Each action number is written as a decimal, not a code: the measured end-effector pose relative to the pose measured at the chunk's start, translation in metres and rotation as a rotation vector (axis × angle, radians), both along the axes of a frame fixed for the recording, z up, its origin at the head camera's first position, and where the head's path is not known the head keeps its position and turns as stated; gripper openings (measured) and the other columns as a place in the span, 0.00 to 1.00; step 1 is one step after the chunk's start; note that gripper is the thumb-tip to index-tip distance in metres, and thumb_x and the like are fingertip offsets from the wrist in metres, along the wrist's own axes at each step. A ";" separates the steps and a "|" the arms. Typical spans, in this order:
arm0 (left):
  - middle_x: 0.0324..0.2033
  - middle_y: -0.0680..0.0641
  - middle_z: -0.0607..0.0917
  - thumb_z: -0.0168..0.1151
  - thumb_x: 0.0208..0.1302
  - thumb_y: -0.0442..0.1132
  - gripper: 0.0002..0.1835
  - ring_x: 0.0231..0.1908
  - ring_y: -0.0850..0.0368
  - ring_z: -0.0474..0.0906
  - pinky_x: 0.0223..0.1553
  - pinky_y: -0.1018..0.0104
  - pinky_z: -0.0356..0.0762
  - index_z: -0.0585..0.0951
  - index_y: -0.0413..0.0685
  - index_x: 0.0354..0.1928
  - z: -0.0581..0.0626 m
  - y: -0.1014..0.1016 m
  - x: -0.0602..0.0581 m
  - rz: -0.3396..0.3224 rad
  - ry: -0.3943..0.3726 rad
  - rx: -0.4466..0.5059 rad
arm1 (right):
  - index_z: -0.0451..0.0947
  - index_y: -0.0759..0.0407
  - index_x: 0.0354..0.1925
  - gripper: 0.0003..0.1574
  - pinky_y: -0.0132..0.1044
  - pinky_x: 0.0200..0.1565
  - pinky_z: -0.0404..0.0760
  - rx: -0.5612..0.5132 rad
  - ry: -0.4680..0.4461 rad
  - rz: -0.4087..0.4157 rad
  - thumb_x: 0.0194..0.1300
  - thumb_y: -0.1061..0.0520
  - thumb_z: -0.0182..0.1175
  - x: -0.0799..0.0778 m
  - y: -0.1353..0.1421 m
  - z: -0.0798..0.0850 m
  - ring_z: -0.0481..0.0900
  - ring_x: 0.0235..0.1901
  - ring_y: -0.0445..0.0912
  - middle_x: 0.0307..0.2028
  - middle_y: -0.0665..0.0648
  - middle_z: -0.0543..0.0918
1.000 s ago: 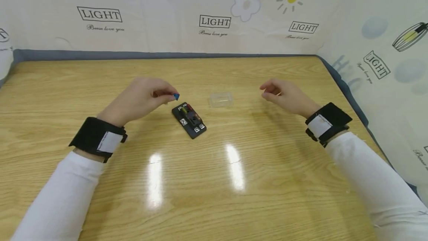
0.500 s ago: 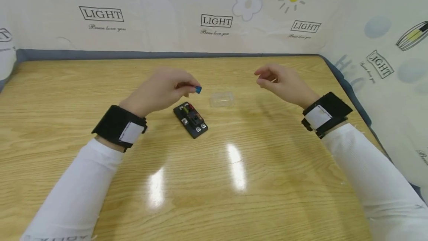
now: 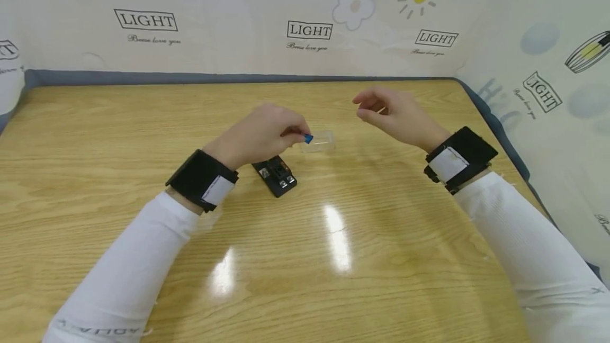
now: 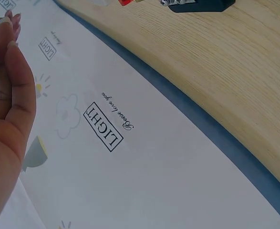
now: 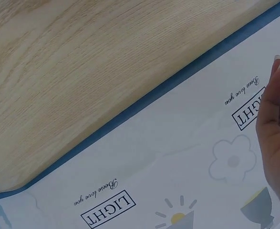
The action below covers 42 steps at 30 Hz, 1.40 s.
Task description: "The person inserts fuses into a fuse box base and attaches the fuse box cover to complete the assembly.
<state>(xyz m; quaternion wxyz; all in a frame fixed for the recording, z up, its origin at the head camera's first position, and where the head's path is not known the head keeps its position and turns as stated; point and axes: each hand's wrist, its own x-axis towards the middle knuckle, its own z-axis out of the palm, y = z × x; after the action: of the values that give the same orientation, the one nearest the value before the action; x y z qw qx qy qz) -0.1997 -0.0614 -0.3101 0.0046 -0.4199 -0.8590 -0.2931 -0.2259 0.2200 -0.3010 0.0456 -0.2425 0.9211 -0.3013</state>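
Observation:
In the head view my left hand (image 3: 267, 134) pinches a small blue blade fuse (image 3: 308, 138) between thumb and fingers. The fuse overlaps the left side of a clear plastic cover (image 3: 325, 142) on the table. Under the left hand lies a black fuse block (image 3: 280, 180) with metal screw terminals; its far end is hidden by the hand. Its dark edge and a red piece (image 4: 124, 2) show at the top of the left wrist view. To the right, my right hand (image 3: 393, 115) hovers with relaxed fingers and holds nothing.
All this is on a wooden table (image 3: 381, 258) with light reflections on its surface. Behind and to the right stands a printed white backdrop (image 3: 238, 30), with a grey-blue strip (image 3: 190, 79) along the table's far edge. Both wrists wear black straps (image 3: 202, 180).
My left hand has moved right with the blue fuse, from beside the fuse block to the clear cover, and now hides part of the block. The right hand has shifted slightly left and farther away.

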 end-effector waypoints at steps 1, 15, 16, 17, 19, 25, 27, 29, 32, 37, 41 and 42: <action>0.34 0.44 0.90 0.60 0.65 0.33 0.07 0.27 0.57 0.79 0.32 0.62 0.79 0.87 0.41 0.38 0.000 0.001 0.000 0.000 -0.005 0.001 | 0.74 0.66 0.55 0.21 0.50 0.47 0.78 0.000 0.003 0.000 0.70 0.54 0.55 0.000 -0.001 0.001 0.78 0.44 0.52 0.44 0.65 0.83; 0.32 0.43 0.89 0.61 0.65 0.36 0.07 0.29 0.55 0.79 0.35 0.59 0.80 0.85 0.40 0.36 0.005 0.004 -0.003 0.055 -0.038 -0.041 | 0.78 0.59 0.50 0.21 0.45 0.44 0.82 0.221 -0.026 0.201 0.61 0.51 0.65 0.006 -0.035 0.026 0.81 0.40 0.46 0.40 0.57 0.85; 0.31 0.43 0.89 0.61 0.65 0.36 0.07 0.28 0.55 0.79 0.35 0.60 0.80 0.85 0.40 0.35 0.005 0.003 -0.003 0.057 -0.043 -0.037 | 0.78 0.58 0.49 0.21 0.44 0.43 0.82 0.242 -0.034 0.227 0.61 0.50 0.66 0.007 -0.039 0.026 0.81 0.40 0.45 0.40 0.56 0.85; 0.31 0.43 0.89 0.61 0.65 0.36 0.07 0.28 0.55 0.79 0.34 0.60 0.80 0.85 0.40 0.35 0.004 0.003 -0.003 0.057 -0.047 -0.032 | 0.79 0.58 0.48 0.20 0.43 0.42 0.83 0.257 -0.042 0.250 0.60 0.50 0.66 0.008 -0.042 0.025 0.81 0.40 0.44 0.40 0.55 0.85; 0.30 0.43 0.89 0.62 0.65 0.36 0.07 0.27 0.55 0.78 0.33 0.60 0.79 0.85 0.40 0.35 0.004 0.003 -0.003 0.057 -0.046 -0.026 | 0.81 0.57 0.45 0.16 0.42 0.41 0.83 0.278 -0.044 0.292 0.60 0.50 0.66 0.009 -0.049 0.021 0.81 0.38 0.43 0.38 0.54 0.86; 0.27 0.45 0.87 0.62 0.65 0.38 0.07 0.25 0.56 0.77 0.30 0.63 0.77 0.84 0.41 0.34 0.001 0.004 -0.002 0.053 -0.030 -0.019 | 0.84 0.56 0.38 0.07 0.42 0.38 0.84 0.224 -0.011 0.366 0.63 0.55 0.64 0.013 -0.059 0.010 0.83 0.35 0.41 0.35 0.54 0.89; 0.26 0.45 0.87 0.62 0.65 0.38 0.07 0.24 0.56 0.76 0.30 0.63 0.76 0.84 0.41 0.33 0.001 0.004 -0.001 0.052 -0.028 -0.012 | 0.84 0.58 0.38 0.07 0.43 0.37 0.84 0.191 0.001 0.378 0.63 0.57 0.63 0.014 -0.061 0.008 0.84 0.35 0.42 0.34 0.55 0.89; 0.26 0.45 0.87 0.62 0.65 0.38 0.07 0.24 0.56 0.76 0.28 0.64 0.76 0.84 0.41 0.33 0.001 0.003 -0.001 0.052 -0.027 -0.003 | 0.85 0.59 0.37 0.06 0.42 0.36 0.84 0.173 0.006 0.382 0.64 0.58 0.63 0.015 -0.061 0.007 0.84 0.34 0.42 0.34 0.56 0.89; 0.25 0.45 0.87 0.62 0.65 0.38 0.07 0.23 0.57 0.75 0.27 0.65 0.74 0.84 0.41 0.33 0.000 0.003 0.000 0.052 -0.029 0.014 | 0.84 0.59 0.37 0.06 0.41 0.34 0.84 0.157 0.022 0.383 0.65 0.58 0.62 0.015 -0.063 0.005 0.84 0.33 0.42 0.34 0.57 0.89; 0.25 0.44 0.87 0.62 0.65 0.38 0.07 0.23 0.56 0.75 0.26 0.65 0.73 0.84 0.42 0.33 0.001 0.002 0.001 0.059 -0.033 0.025 | 0.84 0.60 0.38 0.07 0.39 0.33 0.83 0.126 0.031 0.379 0.65 0.59 0.62 0.015 -0.066 0.002 0.83 0.31 0.42 0.34 0.58 0.89; 0.26 0.44 0.87 0.62 0.65 0.38 0.07 0.23 0.56 0.75 0.27 0.64 0.74 0.83 0.41 0.33 0.000 0.002 0.001 0.078 -0.029 0.019 | 0.84 0.60 0.38 0.07 0.38 0.32 0.82 0.098 0.024 0.383 0.65 0.58 0.62 0.016 -0.068 0.000 0.83 0.31 0.42 0.33 0.57 0.89; 0.26 0.44 0.87 0.62 0.65 0.38 0.07 0.23 0.56 0.75 0.27 0.64 0.73 0.83 0.41 0.33 0.000 0.002 0.001 0.079 -0.026 0.018 | 0.84 0.60 0.38 0.07 0.38 0.31 0.82 0.091 0.022 0.384 0.65 0.58 0.62 0.016 -0.068 -0.001 0.83 0.30 0.41 0.33 0.57 0.89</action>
<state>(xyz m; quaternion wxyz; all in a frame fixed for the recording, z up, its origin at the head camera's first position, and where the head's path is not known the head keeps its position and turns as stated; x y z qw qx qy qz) -0.1991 -0.0598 -0.3104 0.0086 -0.3815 -0.8723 -0.3057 -0.2103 0.1515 -0.3018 0.1030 -0.4148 0.8710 -0.2422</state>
